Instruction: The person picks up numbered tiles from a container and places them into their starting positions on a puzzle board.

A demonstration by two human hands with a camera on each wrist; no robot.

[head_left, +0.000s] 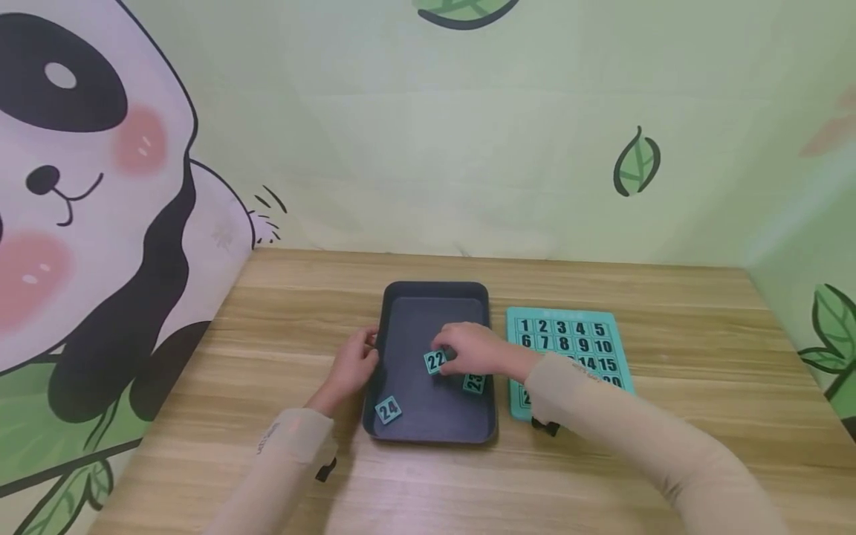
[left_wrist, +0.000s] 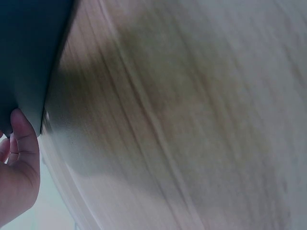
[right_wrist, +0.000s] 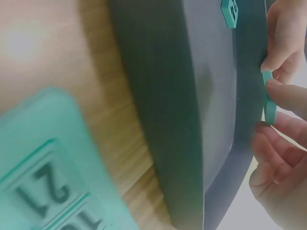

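My right hand [head_left: 478, 346] pinches a small teal number tile marked 22 [head_left: 435, 362] above the floor of a dark tray [head_left: 438, 437]. In the right wrist view the tile [right_wrist: 269, 103] shows edge-on between thumb and fingertips of the right hand [right_wrist: 283, 158]. The left hand [head_left: 354, 364] grips the tray's left side, with its thumb on the outer wall in the left wrist view. Two more tiles lie in the tray: 24 [head_left: 388, 409] near the front left corner, and 23 [head_left: 474, 383], turned sideways under my right wrist at the right wall.
A teal number board [head_left: 622, 357] lies right of the tray on the wooden table [head_left: 301, 297], its rows of black numbers partly covered by my right forearm. Behind the table stands a pale green wall [head_left: 468, 148] with a panda picture at the left.
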